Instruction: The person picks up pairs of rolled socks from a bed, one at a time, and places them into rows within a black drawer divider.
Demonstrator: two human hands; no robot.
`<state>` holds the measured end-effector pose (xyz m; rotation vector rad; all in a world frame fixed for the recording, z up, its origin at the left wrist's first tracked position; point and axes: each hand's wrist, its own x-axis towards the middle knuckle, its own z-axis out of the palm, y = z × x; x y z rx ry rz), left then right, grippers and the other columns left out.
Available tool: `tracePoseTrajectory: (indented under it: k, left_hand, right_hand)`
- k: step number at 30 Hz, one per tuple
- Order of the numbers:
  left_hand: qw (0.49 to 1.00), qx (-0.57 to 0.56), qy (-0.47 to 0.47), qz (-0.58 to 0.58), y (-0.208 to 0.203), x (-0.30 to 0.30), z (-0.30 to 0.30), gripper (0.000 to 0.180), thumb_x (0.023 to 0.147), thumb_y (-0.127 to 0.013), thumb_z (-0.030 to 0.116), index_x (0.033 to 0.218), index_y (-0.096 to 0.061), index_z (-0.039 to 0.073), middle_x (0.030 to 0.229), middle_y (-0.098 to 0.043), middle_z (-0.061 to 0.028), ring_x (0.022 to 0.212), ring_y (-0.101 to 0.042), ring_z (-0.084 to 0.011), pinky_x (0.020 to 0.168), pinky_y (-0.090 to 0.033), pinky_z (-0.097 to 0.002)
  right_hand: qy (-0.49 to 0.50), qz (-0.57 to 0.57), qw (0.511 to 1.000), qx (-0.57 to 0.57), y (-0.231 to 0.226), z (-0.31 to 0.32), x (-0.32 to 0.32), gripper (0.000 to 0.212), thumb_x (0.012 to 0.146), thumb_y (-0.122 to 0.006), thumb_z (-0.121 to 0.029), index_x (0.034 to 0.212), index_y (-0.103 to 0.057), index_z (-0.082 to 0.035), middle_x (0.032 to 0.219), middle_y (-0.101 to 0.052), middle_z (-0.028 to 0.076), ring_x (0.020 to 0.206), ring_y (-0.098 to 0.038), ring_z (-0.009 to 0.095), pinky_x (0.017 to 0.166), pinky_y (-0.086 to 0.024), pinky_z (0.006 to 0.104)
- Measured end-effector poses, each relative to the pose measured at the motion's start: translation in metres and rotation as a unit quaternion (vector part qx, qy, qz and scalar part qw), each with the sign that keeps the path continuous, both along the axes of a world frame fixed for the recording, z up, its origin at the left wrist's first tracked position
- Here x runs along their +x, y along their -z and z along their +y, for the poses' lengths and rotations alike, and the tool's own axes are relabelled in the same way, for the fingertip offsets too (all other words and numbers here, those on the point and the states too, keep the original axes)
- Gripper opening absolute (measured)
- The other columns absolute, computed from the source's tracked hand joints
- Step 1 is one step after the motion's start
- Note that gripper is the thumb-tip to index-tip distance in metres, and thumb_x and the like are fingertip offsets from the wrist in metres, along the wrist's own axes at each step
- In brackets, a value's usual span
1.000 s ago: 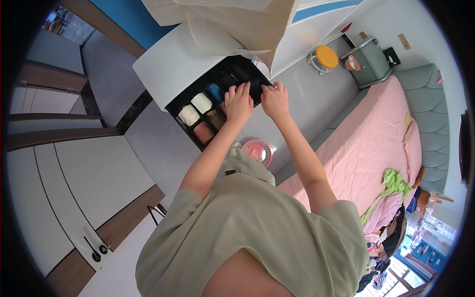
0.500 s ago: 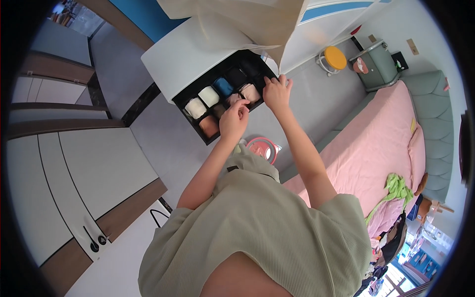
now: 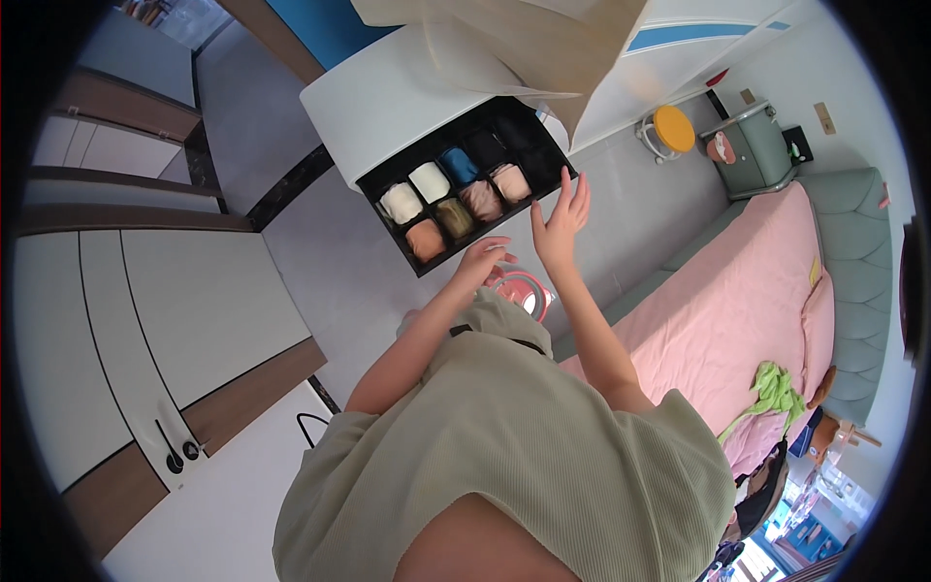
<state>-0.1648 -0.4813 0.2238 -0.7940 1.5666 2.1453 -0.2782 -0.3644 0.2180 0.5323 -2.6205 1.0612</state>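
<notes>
the left hand [image 3: 482,263] is hovering just off the near edge of a black divided box [image 3: 451,249], its wrist bending and its fingers curling loosely, slightly apart, above a pink tub [image 3: 514,287]. the right hand [image 3: 560,231] is reaching upward beside the box's right corner, fingers straightening and spreading, thumb standing away; i cannot tell whether its fingertips are touching the rim. the box is sitting against a white cabinet [image 3: 398,107], and rolled cloths [image 3: 429,182] in white, blue, orange, olive and pink are filling its compartments.

compared with half a second ago, the left hand is drawing back from the front row, so the olive and pinkish rolls are showing more fully. the right hand is loosening from its bent pose at the right edge.
</notes>
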Motion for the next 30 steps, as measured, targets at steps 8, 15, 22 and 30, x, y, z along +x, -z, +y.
tracePoseTrajectory:
  k: [8,15,22,30]
  left_hand:
    - [0.962,0.218,-0.166,-0.009,0.015,0.018,-0.011,0.037,0.089,-0.055,0.034,0.121,-0.051,0.016,0.097,-0.054,0.0039,0.076,-0.049,-0.0069,0.055,-0.038,-0.0181]
    - [0.953,0.22,-0.204,0.027,0.016,0.026,-0.006,0.036,0.09,-0.056,0.029,0.123,-0.05,0.017,0.101,-0.054,0.0035,0.078,-0.051,-0.0074,0.055,-0.038,-0.0183]
    - [0.943,0.237,-0.211,0.103,0.012,0.023,-0.015,0.036,0.091,-0.053,0.024,0.126,-0.047,0.017,0.105,-0.054,0.0038,0.081,-0.053,-0.008,0.053,-0.037,-0.0168]
    - [0.926,0.248,-0.256,0.126,-0.005,-0.009,-0.06,0.033,0.087,-0.057,0.022,0.117,-0.05,0.01,0.107,-0.055,0.0032,0.082,-0.052,-0.0081,0.059,-0.039,-0.0203]
  right_hand:
    - [-0.035,-0.209,0.964,-0.163,0.029,0.002,0.016,0.034,0.074,-0.059,-0.003,0.106,-0.047,-0.002,0.108,-0.047,0.014,0.103,-0.047,0.027,0.084,-0.042,0.0361]
    - [-0.058,-0.258,0.929,-0.259,0.036,-0.008,0.012,0.021,0.08,-0.054,-0.001,0.101,-0.048,-0.001,0.093,-0.055,0.01,0.08,-0.055,0.017,0.066,-0.046,0.0267]
    - [-0.098,-0.265,0.922,-0.264,0.024,-0.023,0.001,0.023,0.083,-0.055,-0.003,0.103,-0.046,0.0,0.094,-0.055,0.01,0.085,-0.057,0.018,0.07,-0.047,0.0279]
    - [-0.128,-0.297,0.916,-0.237,0.029,-0.065,-0.036,0.027,0.083,-0.058,-0.009,0.106,-0.048,0.001,0.098,-0.057,0.009,0.091,-0.056,0.017,0.079,-0.045,0.0284]
